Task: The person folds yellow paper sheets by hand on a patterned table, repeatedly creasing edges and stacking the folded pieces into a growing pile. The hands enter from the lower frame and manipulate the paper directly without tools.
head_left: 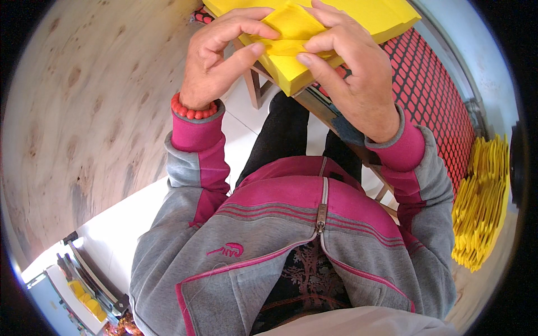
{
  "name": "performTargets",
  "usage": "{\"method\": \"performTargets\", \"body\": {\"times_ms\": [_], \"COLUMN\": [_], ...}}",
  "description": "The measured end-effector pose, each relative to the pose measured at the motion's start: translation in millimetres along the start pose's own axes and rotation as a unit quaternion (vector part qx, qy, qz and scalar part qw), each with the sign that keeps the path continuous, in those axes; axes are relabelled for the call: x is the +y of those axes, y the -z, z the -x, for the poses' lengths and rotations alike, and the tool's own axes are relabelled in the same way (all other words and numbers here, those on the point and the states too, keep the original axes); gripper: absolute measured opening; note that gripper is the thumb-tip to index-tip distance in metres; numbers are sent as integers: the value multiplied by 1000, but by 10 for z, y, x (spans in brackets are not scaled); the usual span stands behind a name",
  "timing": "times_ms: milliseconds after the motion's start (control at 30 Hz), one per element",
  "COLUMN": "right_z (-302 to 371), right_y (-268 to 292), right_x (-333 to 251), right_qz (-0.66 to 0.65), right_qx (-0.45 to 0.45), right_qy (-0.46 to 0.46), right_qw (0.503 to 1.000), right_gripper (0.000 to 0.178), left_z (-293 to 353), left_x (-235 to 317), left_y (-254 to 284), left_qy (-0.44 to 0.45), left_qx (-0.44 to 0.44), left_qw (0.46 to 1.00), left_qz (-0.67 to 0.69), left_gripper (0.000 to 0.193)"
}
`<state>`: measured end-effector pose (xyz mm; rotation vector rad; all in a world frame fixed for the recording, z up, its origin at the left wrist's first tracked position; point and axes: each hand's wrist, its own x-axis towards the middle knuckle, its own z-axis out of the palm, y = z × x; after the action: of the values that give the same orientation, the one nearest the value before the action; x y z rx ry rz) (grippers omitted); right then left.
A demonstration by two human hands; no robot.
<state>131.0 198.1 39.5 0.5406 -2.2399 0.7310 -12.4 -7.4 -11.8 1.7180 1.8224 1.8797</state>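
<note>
A small sheet of yellow paper [294, 21], partly folded over, is at the top middle, above a thick stack of yellow paper [386, 18]. My left hand [219, 59] pinches the sheet's left side between thumb and fingers. On the opposite side, my right hand [358, 70] has its thumb and forefinger closed on the fold. A corner of the stack juts toward me beneath both hands. Some of the fingertips and the sheet's far edge are hidden or cut off by the frame.
Under the stack lies a red-and-black patterned cloth [423, 84] on a wooden-legged bench. Folded yellow papers [479, 207] stand in a tight row at the right. A large plywood board [84, 112] fills the left. Pale tiled floor [120, 215] shows below it.
</note>
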Motion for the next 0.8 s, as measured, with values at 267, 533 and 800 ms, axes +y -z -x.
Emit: {"method": "performTargets", "body": {"times_ms": [267, 533, 800], "right_z": [3, 33, 83], "right_y": [-46, -35, -48], "right_x": [2, 14, 52], "right_qz": [21, 32, 12], "right_qx": [13, 6, -18], "right_qy": [12, 3, -34], "right_qw": [1000, 999, 999], "right_gripper": [17, 16, 21], "left_z": [-21, -67, -75], "left_x": [16, 35, 60], "left_y": [-5, -13, -51], "left_qy": [3, -23, -1], "left_qx": [9, 8, 27], "left_qw": [1000, 997, 997], "left_qz": [-28, -73, -77], "left_gripper": [19, 13, 7]}}
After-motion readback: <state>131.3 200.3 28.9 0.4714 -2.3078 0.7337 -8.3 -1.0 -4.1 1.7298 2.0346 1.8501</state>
